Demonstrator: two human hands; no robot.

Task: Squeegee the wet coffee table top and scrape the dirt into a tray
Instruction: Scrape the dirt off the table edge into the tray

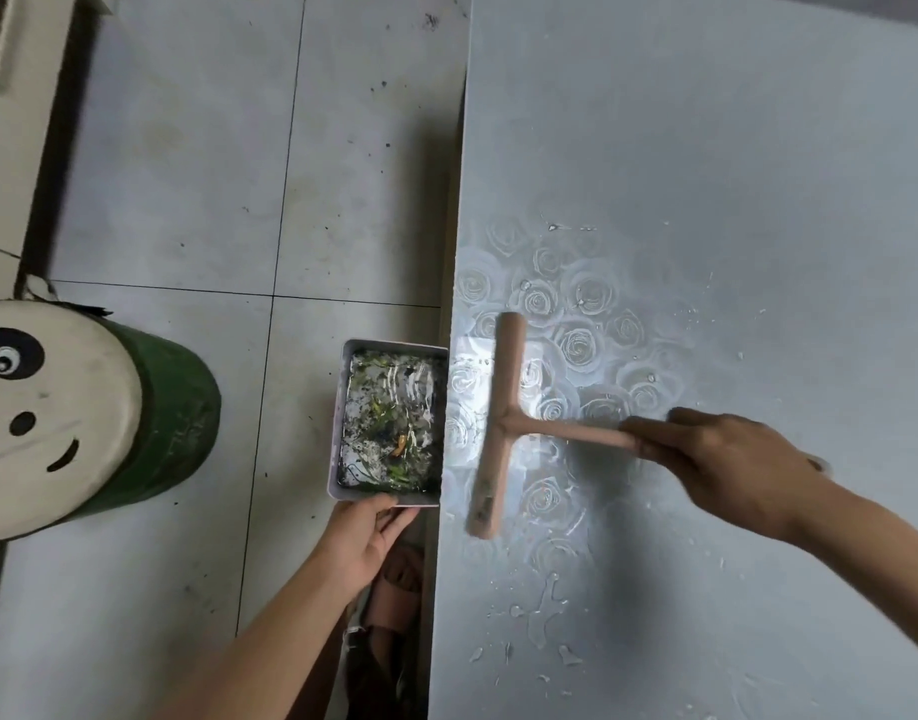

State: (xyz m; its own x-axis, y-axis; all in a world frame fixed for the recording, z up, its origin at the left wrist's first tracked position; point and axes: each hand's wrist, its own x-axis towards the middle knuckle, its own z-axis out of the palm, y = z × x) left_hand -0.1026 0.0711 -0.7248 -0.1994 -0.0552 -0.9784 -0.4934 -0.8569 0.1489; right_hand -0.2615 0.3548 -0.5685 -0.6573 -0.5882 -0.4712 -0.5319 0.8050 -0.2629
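Our right hand [727,470] comes in from the near right, its grip closed round the end of the handle of the squeegee [501,423], a pinkish T-shaped tool. Its long blade runs near to far and lies on the tabletop [706,148] close to the left edge, over a wet, shining patch where a pattern of roses [576,345] shows. Just left of that edge is the tray [341,407], a pale rectangular one held level with the blade; we cannot tell whether it touches the edge. It holds murky water with dark and green scraps [394,439] and one orange bit. Our left hand [365,543] holds the tray's near end, its grip pinching the rim with the thumb on top and the fingers beneath. Water drops [545,605] lie scattered on the near part of the tabletop. Below the tray spreads a grey tiled floor [186,174] with dark specks. At the left stands a green round stool [56,413] with a panda face on its white top. Under the tabletop's near edge we see a foot in a sandal [399,579].
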